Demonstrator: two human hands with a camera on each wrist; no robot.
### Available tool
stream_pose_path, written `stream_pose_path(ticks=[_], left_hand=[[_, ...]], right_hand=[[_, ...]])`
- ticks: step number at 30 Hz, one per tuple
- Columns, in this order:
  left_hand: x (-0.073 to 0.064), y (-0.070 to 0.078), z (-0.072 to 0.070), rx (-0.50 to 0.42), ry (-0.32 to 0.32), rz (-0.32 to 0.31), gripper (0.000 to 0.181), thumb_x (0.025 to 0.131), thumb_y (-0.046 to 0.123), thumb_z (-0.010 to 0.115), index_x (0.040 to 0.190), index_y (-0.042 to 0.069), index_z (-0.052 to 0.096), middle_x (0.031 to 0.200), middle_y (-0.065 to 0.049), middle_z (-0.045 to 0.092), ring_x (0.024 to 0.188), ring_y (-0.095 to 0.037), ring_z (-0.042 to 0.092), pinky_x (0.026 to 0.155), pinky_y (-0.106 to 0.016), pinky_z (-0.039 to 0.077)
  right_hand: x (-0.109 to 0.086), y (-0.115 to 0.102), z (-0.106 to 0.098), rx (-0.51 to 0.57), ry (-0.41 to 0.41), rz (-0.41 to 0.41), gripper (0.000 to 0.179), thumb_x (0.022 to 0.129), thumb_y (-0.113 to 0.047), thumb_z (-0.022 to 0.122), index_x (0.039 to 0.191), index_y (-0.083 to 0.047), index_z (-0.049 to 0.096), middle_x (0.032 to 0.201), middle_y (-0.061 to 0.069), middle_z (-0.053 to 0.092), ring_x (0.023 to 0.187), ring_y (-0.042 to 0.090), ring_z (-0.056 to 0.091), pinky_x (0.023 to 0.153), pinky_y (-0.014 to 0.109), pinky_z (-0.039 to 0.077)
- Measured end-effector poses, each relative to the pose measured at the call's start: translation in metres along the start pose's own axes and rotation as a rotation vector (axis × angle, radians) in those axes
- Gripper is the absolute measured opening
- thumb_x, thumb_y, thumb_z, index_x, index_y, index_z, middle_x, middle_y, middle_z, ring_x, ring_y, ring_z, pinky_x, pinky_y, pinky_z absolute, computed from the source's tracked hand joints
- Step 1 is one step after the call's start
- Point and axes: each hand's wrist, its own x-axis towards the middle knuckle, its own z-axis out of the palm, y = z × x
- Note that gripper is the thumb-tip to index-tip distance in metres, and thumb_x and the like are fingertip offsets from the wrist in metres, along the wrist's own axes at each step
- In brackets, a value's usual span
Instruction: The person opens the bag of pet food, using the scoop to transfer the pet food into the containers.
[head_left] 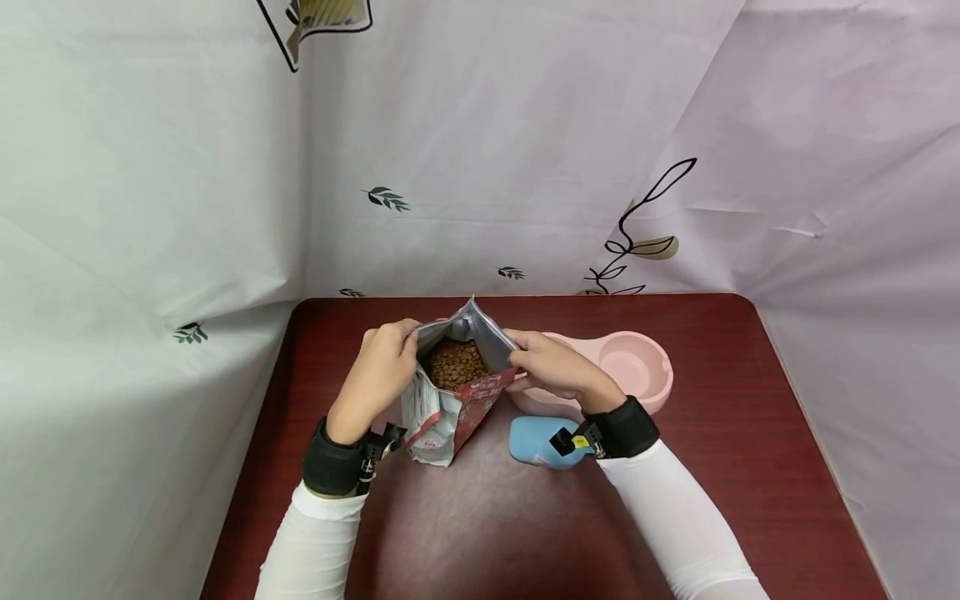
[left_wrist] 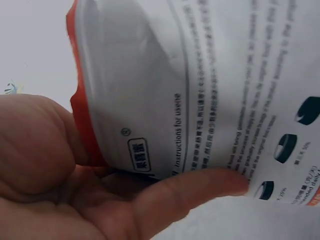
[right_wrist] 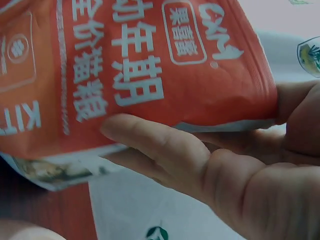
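Note:
A red and white pet food bag (head_left: 480, 408) stands upright on the table, its silver-lined mouth spread wide. Brown kibble (head_left: 455, 364) shows inside. My left hand (head_left: 386, 367) grips the left edge of the mouth; in the left wrist view, the thumb and fingers (left_wrist: 185, 195) pinch the white printed side (left_wrist: 215, 100). On the opposite edge, my right hand (head_left: 558, 367) holds the rim, with fingers (right_wrist: 165, 145) along the red printed face (right_wrist: 215, 95). Below the right hand lies a light blue scoop (head_left: 536, 440), partly covered by the wrist strap.
A pink double bowl (head_left: 637, 367) sits behind the right hand, which hides part of it. The dark red table (head_left: 720, 500) meets a white patterned cloth (head_left: 480, 150) at its back edge. Black straps with small cameras circle both wrists.

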Motion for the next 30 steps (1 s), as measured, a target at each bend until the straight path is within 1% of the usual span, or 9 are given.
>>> stream_pose_path(ticks=[4, 7, 14, 19, 21, 23, 26, 28, 30], left_hand=[[0.003, -0.003, -0.002, 0.028, 0.023, 0.011, 0.024, 0.100, 0.003, 0.048, 0.111, -0.003, 0.068, 0.067, -0.013, 0.061, 0.049, -0.018, 0.045, 0.048, -0.030, 0.036], [0.008, -0.007, -0.006, 0.050, 0.040, 0.031, 0.023, 0.100, 0.003, 0.049, 0.111, -0.003, 0.068, 0.070, -0.015, 0.064, 0.049, -0.018, 0.044, 0.048, -0.030, 0.035], [0.028, -0.023, -0.020, 0.110, 0.114, 0.085, 0.023, 0.097, 0.000, 0.051, 0.105, -0.003, 0.071, 0.091, -0.021, 0.073, 0.057, -0.023, 0.052, 0.053, -0.035, 0.041], [0.042, -0.037, -0.031, 0.149, 0.142, 0.154, 0.024, 0.094, -0.004, 0.050, 0.103, -0.004, 0.072, 0.098, -0.024, 0.073, 0.075, -0.034, 0.065, 0.065, -0.046, 0.052], [0.046, -0.043, -0.034, 0.152, 0.142, 0.181, 0.024, 0.094, -0.005, 0.050, 0.104, -0.004, 0.071, 0.099, -0.025, 0.073, 0.075, -0.035, 0.065, 0.064, -0.047, 0.052], [0.049, -0.048, -0.036, 0.156, 0.140, 0.203, 0.024, 0.094, -0.006, 0.050, 0.105, -0.005, 0.071, 0.099, -0.025, 0.073, 0.078, -0.035, 0.066, 0.066, -0.047, 0.053], [0.053, -0.054, -0.036, 0.156, 0.133, 0.223, 0.025, 0.095, -0.006, 0.049, 0.108, -0.006, 0.070, 0.101, -0.027, 0.072, 0.069, -0.033, 0.064, 0.061, -0.043, 0.049], [0.056, -0.056, -0.036, 0.164, 0.132, 0.228, 0.025, 0.095, -0.007, 0.048, 0.109, -0.006, 0.070, 0.101, -0.027, 0.072, 0.072, -0.034, 0.065, 0.064, -0.045, 0.050], [0.057, -0.057, -0.034, 0.167, 0.129, 0.232, 0.026, 0.095, -0.007, 0.048, 0.110, -0.006, 0.069, 0.103, -0.026, 0.072, 0.076, -0.034, 0.066, 0.065, -0.047, 0.052]], right_hand=[[0.005, 0.005, 0.004, 0.109, -0.022, -0.034, 0.063, 0.093, 0.008, 0.025, 0.154, -0.001, 0.014, 0.156, 0.031, 0.020, 0.139, 0.044, 0.028, 0.102, 0.058, 0.039], [0.011, 0.009, 0.008, 0.164, -0.012, -0.062, 0.064, 0.093, 0.010, 0.024, 0.155, -0.001, 0.015, 0.157, 0.031, 0.018, 0.140, 0.044, 0.026, 0.104, 0.057, 0.037], [0.036, 0.023, 0.028, 0.142, 0.107, -0.118, 0.071, 0.088, 0.011, 0.028, 0.155, -0.011, 0.022, 0.156, 0.025, 0.028, 0.138, 0.038, 0.035, 0.105, 0.054, 0.039], [0.065, 0.040, 0.041, 0.171, 0.147, -0.238, 0.073, 0.088, 0.012, 0.028, 0.156, -0.012, 0.018, 0.156, 0.025, 0.026, 0.137, 0.039, 0.034, 0.105, 0.056, 0.037], [0.076, 0.048, 0.045, 0.170, 0.149, -0.307, 0.073, 0.088, 0.013, 0.028, 0.156, -0.009, 0.016, 0.156, 0.028, 0.024, 0.137, 0.041, 0.033, 0.104, 0.057, 0.036], [0.086, 0.058, 0.049, 0.170, 0.165, -0.369, 0.072, 0.087, 0.013, 0.029, 0.156, -0.006, 0.018, 0.154, 0.031, 0.026, 0.135, 0.040, 0.036, 0.104, 0.051, 0.040], [0.097, 0.066, 0.054, 0.178, 0.174, -0.442, 0.072, 0.086, 0.014, 0.030, 0.155, -0.004, 0.020, 0.152, 0.034, 0.029, 0.134, 0.042, 0.036, 0.101, 0.043, 0.043], [0.102, 0.070, 0.056, 0.183, 0.184, -0.467, 0.072, 0.085, 0.014, 0.030, 0.155, -0.003, 0.020, 0.150, 0.036, 0.030, 0.133, 0.044, 0.037, 0.099, 0.038, 0.044], [0.104, 0.072, 0.057, 0.194, 0.192, -0.472, 0.073, 0.086, 0.015, 0.029, 0.155, -0.003, 0.019, 0.150, 0.036, 0.030, 0.133, 0.046, 0.036, 0.101, 0.039, 0.044]])
